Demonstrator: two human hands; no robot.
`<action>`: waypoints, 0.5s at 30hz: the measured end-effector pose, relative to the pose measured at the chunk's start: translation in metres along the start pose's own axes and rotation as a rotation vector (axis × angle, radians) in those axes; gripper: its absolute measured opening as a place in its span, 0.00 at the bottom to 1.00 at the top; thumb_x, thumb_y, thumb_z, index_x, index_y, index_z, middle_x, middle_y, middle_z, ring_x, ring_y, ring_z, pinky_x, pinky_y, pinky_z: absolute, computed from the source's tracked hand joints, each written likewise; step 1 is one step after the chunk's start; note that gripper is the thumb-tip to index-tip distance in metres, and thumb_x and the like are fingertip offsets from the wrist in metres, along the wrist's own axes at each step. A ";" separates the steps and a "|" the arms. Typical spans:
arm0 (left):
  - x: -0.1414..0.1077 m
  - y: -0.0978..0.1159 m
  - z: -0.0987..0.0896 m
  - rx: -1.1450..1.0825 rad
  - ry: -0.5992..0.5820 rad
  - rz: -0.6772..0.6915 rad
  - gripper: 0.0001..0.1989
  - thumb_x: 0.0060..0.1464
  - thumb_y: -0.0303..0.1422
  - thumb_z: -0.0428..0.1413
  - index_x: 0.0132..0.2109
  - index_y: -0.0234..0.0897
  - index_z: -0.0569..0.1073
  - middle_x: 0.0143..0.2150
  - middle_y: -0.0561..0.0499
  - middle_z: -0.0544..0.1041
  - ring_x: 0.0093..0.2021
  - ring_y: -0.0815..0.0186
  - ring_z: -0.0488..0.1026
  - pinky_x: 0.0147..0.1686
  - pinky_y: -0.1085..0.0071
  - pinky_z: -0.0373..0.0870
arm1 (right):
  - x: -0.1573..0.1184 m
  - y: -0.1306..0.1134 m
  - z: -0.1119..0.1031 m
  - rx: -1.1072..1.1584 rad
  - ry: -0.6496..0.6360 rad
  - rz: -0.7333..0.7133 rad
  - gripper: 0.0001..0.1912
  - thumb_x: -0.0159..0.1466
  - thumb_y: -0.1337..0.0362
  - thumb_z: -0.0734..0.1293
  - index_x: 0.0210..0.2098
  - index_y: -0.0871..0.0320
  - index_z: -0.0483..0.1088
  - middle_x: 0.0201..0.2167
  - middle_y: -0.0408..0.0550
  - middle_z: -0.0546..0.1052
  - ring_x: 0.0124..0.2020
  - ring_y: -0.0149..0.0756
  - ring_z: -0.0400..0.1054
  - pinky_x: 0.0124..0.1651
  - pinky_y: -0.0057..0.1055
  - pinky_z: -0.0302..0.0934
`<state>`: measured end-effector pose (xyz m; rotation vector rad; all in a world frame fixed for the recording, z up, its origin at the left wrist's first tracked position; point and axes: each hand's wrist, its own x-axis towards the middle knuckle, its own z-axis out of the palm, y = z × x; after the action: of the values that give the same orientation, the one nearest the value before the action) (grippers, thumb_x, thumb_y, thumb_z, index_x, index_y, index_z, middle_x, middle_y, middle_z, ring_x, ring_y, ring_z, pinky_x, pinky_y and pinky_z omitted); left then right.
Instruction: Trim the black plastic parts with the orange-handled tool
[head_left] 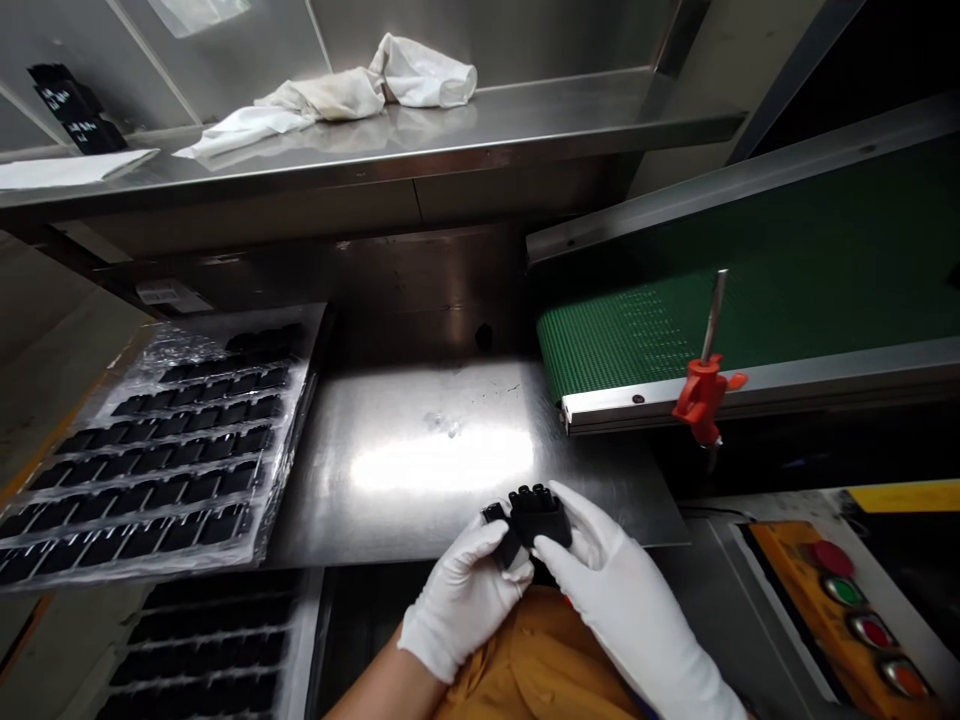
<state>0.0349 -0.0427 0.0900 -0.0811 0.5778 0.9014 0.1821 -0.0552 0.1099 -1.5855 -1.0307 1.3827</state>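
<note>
Both my hands wear white gloves and are close together at the front edge of the metal table. My left hand [469, 590] is closed round a small black part [504, 540]. A larger black block [541, 515] with several short round posts on top is gripped between the thumb and fingers of my right hand [607, 560]. The two black pieces are side by side and seem to touch; the gloves cover their lower parts.
A tray [289, 440] with rows of black parts lies left, with more rows below. Behind, a metal shelf [525, 125] holds white cloths [337, 95] and black pieces [79, 115]. A green conveyor [750, 270] with a red clamp [703, 395] and a button box [840, 600] stand right.
</note>
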 end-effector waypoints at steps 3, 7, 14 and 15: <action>0.000 0.002 -0.002 -0.079 0.019 -0.052 0.06 0.52 0.30 0.61 0.32 0.32 0.72 0.26 0.54 0.68 0.24 0.73 0.60 0.27 0.74 0.57 | -0.004 -0.010 0.000 -0.013 -0.061 -0.024 0.29 0.59 0.61 0.67 0.60 0.54 0.65 0.47 0.51 0.79 0.46 0.44 0.76 0.45 0.36 0.74; 0.000 0.005 -0.001 -0.132 0.034 -0.100 0.08 0.53 0.34 0.61 0.33 0.32 0.74 0.22 0.53 0.68 0.23 0.71 0.61 0.29 0.73 0.59 | -0.006 -0.019 -0.001 -0.033 -0.128 -0.048 0.26 0.60 0.61 0.65 0.59 0.53 0.66 0.40 0.49 0.81 0.39 0.41 0.77 0.41 0.36 0.74; -0.001 0.005 0.002 -0.071 -0.051 -0.128 0.12 0.55 0.36 0.57 0.37 0.29 0.75 0.24 0.49 0.71 0.26 0.69 0.64 0.32 0.72 0.60 | -0.010 -0.011 -0.006 -0.271 -0.028 -0.154 0.21 0.61 0.59 0.63 0.54 0.50 0.71 0.48 0.49 0.79 0.44 0.39 0.75 0.46 0.34 0.73; -0.001 0.004 0.002 -0.054 -0.064 -0.132 0.13 0.55 0.37 0.56 0.37 0.29 0.75 0.24 0.49 0.71 0.26 0.69 0.64 0.32 0.72 0.60 | -0.009 -0.010 -0.005 -0.325 0.002 -0.185 0.20 0.61 0.59 0.63 0.52 0.50 0.71 0.47 0.49 0.79 0.43 0.39 0.75 0.45 0.35 0.73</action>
<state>0.0321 -0.0402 0.0931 -0.1368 0.4829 0.7885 0.1857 -0.0603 0.1232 -1.6695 -1.4187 1.1300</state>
